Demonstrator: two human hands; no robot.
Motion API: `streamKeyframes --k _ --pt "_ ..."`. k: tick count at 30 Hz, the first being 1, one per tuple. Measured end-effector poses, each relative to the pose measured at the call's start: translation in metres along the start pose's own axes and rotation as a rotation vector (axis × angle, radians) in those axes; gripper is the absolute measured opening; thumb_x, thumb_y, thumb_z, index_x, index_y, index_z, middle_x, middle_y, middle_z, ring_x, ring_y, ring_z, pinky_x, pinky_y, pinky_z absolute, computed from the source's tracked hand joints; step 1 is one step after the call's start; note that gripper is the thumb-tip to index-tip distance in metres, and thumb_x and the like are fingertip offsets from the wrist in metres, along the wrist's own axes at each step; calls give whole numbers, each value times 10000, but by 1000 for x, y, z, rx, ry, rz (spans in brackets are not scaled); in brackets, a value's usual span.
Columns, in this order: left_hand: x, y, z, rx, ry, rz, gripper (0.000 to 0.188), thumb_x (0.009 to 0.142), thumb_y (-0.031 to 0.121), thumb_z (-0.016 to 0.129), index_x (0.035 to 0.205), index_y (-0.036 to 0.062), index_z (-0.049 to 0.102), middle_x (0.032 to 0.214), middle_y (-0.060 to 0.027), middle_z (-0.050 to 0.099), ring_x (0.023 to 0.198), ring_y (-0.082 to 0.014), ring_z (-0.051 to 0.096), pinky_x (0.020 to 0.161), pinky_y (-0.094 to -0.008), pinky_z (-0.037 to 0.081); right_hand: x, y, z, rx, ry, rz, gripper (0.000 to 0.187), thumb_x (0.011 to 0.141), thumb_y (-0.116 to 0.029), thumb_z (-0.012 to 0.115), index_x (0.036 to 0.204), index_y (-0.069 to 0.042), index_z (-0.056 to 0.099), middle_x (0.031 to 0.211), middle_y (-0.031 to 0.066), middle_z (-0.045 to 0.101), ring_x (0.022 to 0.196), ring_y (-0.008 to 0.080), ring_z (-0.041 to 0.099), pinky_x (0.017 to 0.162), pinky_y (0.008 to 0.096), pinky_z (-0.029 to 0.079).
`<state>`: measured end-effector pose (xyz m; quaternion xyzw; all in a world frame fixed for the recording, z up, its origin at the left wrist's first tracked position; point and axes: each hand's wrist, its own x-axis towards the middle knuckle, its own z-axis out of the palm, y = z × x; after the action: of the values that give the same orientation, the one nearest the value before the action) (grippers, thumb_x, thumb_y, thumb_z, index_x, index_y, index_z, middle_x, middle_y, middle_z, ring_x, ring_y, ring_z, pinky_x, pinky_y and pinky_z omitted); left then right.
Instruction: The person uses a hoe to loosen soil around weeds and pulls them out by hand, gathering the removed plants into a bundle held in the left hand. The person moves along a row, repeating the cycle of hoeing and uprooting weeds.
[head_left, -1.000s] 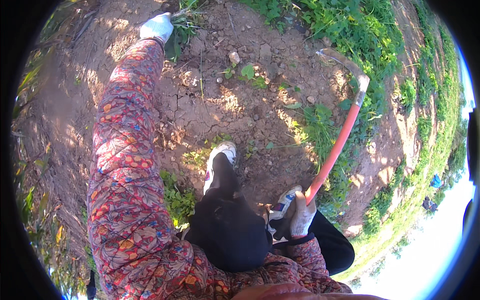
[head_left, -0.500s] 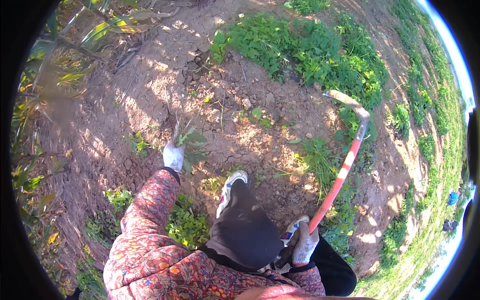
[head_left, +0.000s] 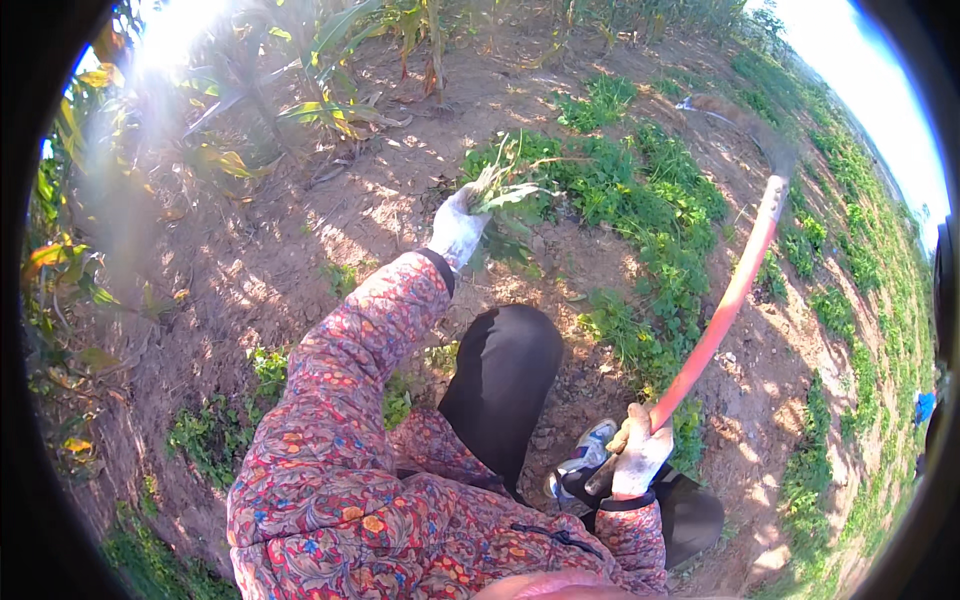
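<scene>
Sunlit brown soil (head_left: pixel 225 300) is patched with low green plants (head_left: pixel 650 210) and bordered at upper left by tall stalks (head_left: pixel 435 50); bright sky (head_left: pixel 880 70) is seen at upper right. Weeds (head_left: pixel 508 192) are gripped above the soil in the gloved left hand (head_left: pixel 458 230). A red-handled sickle (head_left: pixel 727 308) is grasped by its handle in the gloved right hand (head_left: pixel 642 456), its blade blurred.

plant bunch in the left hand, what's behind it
Behind the plant bunch, held in the gloved left hand, green ground plants and brown soil show around its edges. What lies directly behind it is covered and cannot be seen.
</scene>
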<state>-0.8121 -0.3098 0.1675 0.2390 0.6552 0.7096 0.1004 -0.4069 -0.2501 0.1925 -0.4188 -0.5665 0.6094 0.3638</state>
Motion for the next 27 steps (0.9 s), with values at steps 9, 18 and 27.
streamKeyframes --k 9,18,27 --pt "-1 123 96 -161 -390 185 459 822 -83 529 1268 11 591 941 -80 699 775 -193 685 712 -312 570 -34 -113 -126 -300 398 -310 111 861 -126 697 866 -35 634 614 -1 562 523 88 518 501 246 408" --pt "2 -11 148 10 -331 -44 331 841 47 615 1167 -6 642 924 -86 695 766 -182 652 694 -308 525 -15 -106 -285 -520 418 -139 293 896 -323 672 747 -95 565 578 -19 482 475 93 443 467 258 338" --pt "16 -25 124 159 -289 -109 314 888 129 637 1168 -11 623 984 -108 695 796 -186 678 698 -311 557 -20 145 -264 -380 145 398 222 977 -172 547 1076 -5 654 915 49 695 804 100 601 706 280 495"
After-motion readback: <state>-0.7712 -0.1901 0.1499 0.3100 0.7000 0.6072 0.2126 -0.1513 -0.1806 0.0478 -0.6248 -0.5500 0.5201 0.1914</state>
